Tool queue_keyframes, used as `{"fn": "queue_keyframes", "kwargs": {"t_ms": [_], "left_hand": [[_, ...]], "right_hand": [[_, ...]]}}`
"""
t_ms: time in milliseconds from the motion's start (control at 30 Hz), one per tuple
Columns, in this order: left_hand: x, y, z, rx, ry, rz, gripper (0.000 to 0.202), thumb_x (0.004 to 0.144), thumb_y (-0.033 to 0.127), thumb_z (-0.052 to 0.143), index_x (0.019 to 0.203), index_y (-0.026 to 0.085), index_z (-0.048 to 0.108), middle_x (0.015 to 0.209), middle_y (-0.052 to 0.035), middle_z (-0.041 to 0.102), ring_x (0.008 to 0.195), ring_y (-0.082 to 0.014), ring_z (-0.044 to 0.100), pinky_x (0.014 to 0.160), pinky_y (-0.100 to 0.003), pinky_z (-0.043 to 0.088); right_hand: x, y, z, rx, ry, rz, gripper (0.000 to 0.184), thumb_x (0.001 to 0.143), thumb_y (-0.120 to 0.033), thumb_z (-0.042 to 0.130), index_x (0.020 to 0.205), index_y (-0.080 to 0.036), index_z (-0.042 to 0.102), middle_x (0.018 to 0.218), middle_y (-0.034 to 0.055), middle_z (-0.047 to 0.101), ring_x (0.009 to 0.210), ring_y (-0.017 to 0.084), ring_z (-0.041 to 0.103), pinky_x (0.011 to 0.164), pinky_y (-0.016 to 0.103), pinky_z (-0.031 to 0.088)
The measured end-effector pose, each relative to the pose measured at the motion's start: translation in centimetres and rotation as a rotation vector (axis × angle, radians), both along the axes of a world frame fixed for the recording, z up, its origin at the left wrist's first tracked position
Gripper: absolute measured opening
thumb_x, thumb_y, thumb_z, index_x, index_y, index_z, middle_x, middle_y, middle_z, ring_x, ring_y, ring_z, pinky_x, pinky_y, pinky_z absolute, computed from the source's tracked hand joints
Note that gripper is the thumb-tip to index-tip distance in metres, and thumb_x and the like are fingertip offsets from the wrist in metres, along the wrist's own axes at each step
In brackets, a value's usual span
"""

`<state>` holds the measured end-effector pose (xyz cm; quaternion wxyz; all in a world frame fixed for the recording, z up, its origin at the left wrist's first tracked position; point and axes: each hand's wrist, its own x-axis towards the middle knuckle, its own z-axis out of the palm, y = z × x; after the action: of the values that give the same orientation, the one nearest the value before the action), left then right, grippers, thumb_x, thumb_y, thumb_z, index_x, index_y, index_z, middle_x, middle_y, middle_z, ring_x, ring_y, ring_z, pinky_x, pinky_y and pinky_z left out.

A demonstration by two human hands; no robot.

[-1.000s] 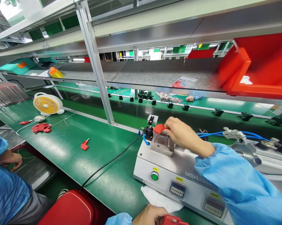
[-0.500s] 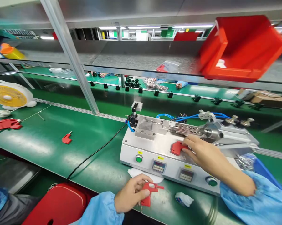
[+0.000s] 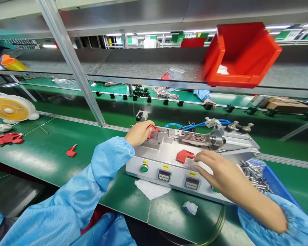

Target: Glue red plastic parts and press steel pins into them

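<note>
Red plastic part (image 3: 152,129), centre of frame: pinched in the closed fingers of the left hand (image 3: 139,133) at the metal fixture (image 3: 157,138) on the white machine (image 3: 169,171); whether it is fully seated cannot be told. A second red part (image 3: 184,155) lies loose on the machine's top, the right hand (image 3: 215,169) spread open with fingertips at its edge, gripping nothing. Further red parts (image 3: 7,138) lie untouched on the green counter (image 3: 53,150), at left of frame.
</note>
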<state>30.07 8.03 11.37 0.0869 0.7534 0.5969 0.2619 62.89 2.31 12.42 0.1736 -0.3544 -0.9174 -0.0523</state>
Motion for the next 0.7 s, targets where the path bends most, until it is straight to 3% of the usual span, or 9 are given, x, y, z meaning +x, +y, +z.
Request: {"fn": "queue_keyframes", "kwargs": {"t_ms": [133, 300, 500, 633, 700], "left_hand": [[1.2, 0.5, -0.6, -0.034, 0.086, 0.036, 0.031, 0.104, 0.019, 0.046, 0.122, 0.021, 0.071, 0.109, -0.0076, 0.073, 0.103, -0.0275, 0.071, 0.091, -0.037, 0.055], [1.8, -0.1, -1.2, -0.024, 0.169, 0.112, 0.031, 0.107, 0.028, 0.048, 0.122, 0.021, 0.074, 0.122, -0.0101, 0.064, 0.089, -0.0250, 0.073, 0.085, -0.039, 0.056], [1.5, -0.9, -2.2, 0.048, 0.185, 0.111, 0.030, 0.108, 0.028, 0.046, 0.107, 0.020, 0.075, 0.115, -0.0072, 0.068, 0.097, -0.0215, 0.069, 0.081, -0.031, 0.053], [1.0, -0.2, -1.7, 0.062, 0.195, 0.079, 0.032, 0.106, 0.026, 0.047, 0.090, 0.019, 0.074, 0.103, -0.0063, 0.066, 0.091, -0.0210, 0.068, 0.078, -0.031, 0.052], [0.3, -0.8, -1.2, 0.067, 0.201, 0.031, 0.030, 0.104, 0.025, 0.048, 0.093, 0.020, 0.075, 0.104, -0.0060, 0.066, 0.092, -0.0213, 0.068, 0.078, -0.031, 0.052]], "right_hand": [[1.4, -1.3, -0.2, -0.016, 0.010, 0.005, 0.032, 0.109, -0.035, 0.043, 0.096, -0.022, 0.068, 0.097, 0.0105, 0.074, 0.083, 0.026, 0.073, 0.066, 0.035, 0.056], [2.3, -1.9, -0.2, -0.040, 0.038, -0.016, 0.033, 0.109, -0.039, 0.043, 0.097, -0.023, 0.069, 0.096, 0.0103, 0.075, 0.081, 0.026, 0.074, 0.064, 0.035, 0.056], [3.7, -2.6, -0.8, -0.013, 0.073, -0.017, 0.034, 0.110, -0.040, 0.042, 0.099, -0.024, 0.070, 0.098, 0.0093, 0.076, 0.081, 0.025, 0.075, 0.067, 0.037, 0.060], [3.8, -2.4, -1.3, 0.016, 0.060, -0.016, 0.036, 0.111, -0.041, 0.039, 0.099, -0.024, 0.068, 0.094, 0.0082, 0.075, 0.076, 0.024, 0.075, 0.063, 0.035, 0.059], [4.0, -2.4, -1.6, 0.017, 0.029, -0.041, 0.038, 0.111, -0.042, 0.036, 0.097, -0.024, 0.068, 0.090, 0.0079, 0.075, 0.072, 0.025, 0.074, 0.060, 0.035, 0.057]]}}
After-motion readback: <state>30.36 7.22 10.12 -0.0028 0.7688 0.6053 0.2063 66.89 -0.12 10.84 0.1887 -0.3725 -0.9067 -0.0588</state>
